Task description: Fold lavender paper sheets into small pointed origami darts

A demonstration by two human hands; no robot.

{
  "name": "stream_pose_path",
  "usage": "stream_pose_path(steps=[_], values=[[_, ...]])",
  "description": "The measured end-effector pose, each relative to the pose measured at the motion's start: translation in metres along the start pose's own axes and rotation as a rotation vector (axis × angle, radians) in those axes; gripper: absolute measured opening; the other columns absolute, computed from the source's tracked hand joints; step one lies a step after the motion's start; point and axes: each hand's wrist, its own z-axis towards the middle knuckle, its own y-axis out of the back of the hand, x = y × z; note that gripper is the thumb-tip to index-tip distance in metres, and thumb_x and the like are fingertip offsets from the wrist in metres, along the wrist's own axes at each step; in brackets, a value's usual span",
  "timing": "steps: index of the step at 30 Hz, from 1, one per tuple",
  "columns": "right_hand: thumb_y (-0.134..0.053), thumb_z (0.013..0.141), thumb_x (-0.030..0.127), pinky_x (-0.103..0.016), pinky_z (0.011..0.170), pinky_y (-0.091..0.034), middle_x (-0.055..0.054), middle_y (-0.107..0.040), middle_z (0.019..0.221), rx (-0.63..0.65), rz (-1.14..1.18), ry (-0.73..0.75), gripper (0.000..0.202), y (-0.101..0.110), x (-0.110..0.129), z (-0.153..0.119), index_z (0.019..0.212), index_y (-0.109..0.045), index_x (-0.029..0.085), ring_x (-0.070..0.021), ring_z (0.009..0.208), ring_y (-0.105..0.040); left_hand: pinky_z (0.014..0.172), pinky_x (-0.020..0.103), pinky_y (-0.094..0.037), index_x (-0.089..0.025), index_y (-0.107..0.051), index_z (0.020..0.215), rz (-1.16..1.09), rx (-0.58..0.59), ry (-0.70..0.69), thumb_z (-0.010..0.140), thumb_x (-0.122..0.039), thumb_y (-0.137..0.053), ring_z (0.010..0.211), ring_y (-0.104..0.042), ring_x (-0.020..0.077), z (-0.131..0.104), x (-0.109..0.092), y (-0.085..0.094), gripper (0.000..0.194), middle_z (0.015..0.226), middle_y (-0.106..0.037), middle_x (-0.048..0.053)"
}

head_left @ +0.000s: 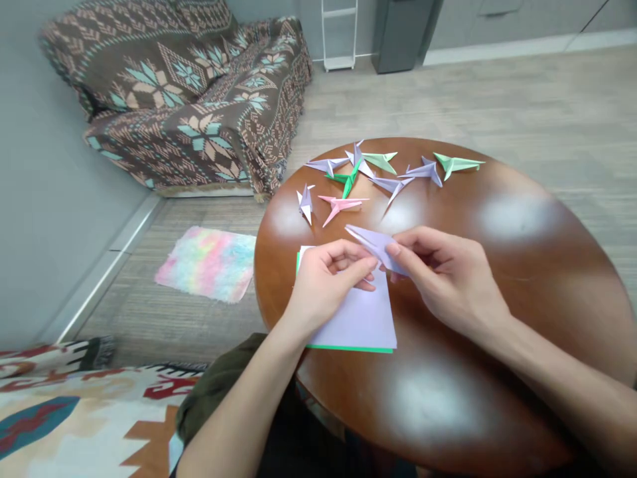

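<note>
A folded piece of purple paper (377, 243) with a narrow pointed end is held above the table, its point toward the upper left. My right hand (442, 269) pinches its wide end between thumb and fingers. My left hand (336, 275) is at the paper's lower left edge, thumb and fingertips drawn together against it. Beneath my hands lies a stack of square sheets (358, 323), purple on top with green edges showing below. Beyond them stand several folded paper cranes, among them a pink one (341, 206), a dark green one (347, 180) and a light green one (455, 164).
The round brown table (497, 285) has a glossy top. Past its left side are a patterned covered sofa (209, 126) and a fluffy pastel mat (209, 263) on the floor. A grey bin (398, 36) and a white rack (339, 63) stand at the back.
</note>
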Motion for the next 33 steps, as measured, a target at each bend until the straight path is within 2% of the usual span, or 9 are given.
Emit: stream_pose_path(steps=[8,13,18,25,29,33], values=[[-0.060,0.101,0.032,-0.027,0.058,-0.042,0.000,-0.068,0.070,0.027,-0.058,0.044,0.020,0.0018,0.0017,0.0015,0.086,-0.067,0.021,-0.0153,0.062,-0.062,0.057,0.022,-0.061,-0.015,-0.071,0.080,0.009,-0.030,-0.026,0.074,-0.043,-0.086,0.066,-0.068,0.0133,-0.0003,0.0022,-0.0004,0.032,0.074,-0.071,0.002],[-0.060,0.101,0.031,-0.027,0.056,-0.041,0.000,-0.068,0.068,0.042,-0.109,0.069,0.020,0.0011,0.0025,0.0009,0.086,-0.068,0.021,-0.0146,0.060,-0.059,0.059,0.024,-0.062,-0.015,-0.069,0.070,0.062,-0.033,-0.015,0.075,-0.043,-0.086,0.057,-0.067,0.0127,-0.0004,0.0005,0.0009,0.033,0.065,-0.069,0.001],[-0.059,0.101,0.033,-0.027,0.056,-0.041,0.000,-0.068,0.068,0.055,-0.103,0.048,0.023,0.0008,0.0025,0.0008,0.083,-0.068,0.021,-0.0149,0.060,-0.059,0.061,0.027,-0.064,-0.015,-0.069,0.067,0.088,-0.025,-0.001,0.074,-0.045,-0.087,0.055,-0.069,0.0144,-0.0007,-0.0013,-0.0001,0.036,0.065,-0.072,0.003],[-0.064,0.099,0.039,-0.027,0.060,-0.047,-0.001,-0.071,0.069,0.130,0.149,-0.083,0.026,0.0002,-0.0011,0.0016,0.082,-0.068,0.020,-0.0172,0.064,-0.064,0.060,0.027,-0.063,-0.015,-0.072,0.071,0.091,-0.036,-0.045,0.072,-0.040,-0.089,0.057,-0.071,0.0158,-0.0011,-0.0015,0.0002,0.031,0.066,-0.074,0.004],[-0.074,0.091,0.046,-0.026,0.057,-0.042,-0.001,-0.071,0.076,0.246,0.091,-0.092,0.028,0.0033,-0.0023,0.0054,0.087,-0.072,0.018,-0.0169,0.067,-0.061,0.060,0.028,-0.062,-0.015,-0.071,0.069,0.116,-0.039,-0.042,0.072,-0.040,-0.089,0.056,-0.071,0.0166,-0.0011,-0.0001,0.0028,0.031,0.065,-0.074,0.004],[-0.071,0.092,0.051,-0.026,0.057,-0.041,-0.001,-0.066,0.071,0.286,0.076,-0.069,0.035,0.0058,-0.0014,0.0077,0.082,-0.072,0.017,-0.0161,0.065,-0.058,0.062,0.028,-0.062,-0.016,-0.071,0.067,0.122,-0.070,-0.054,0.073,-0.039,-0.088,0.056,-0.071,0.0163,-0.0007,0.0015,0.0044,0.029,0.064,-0.074,0.004]])
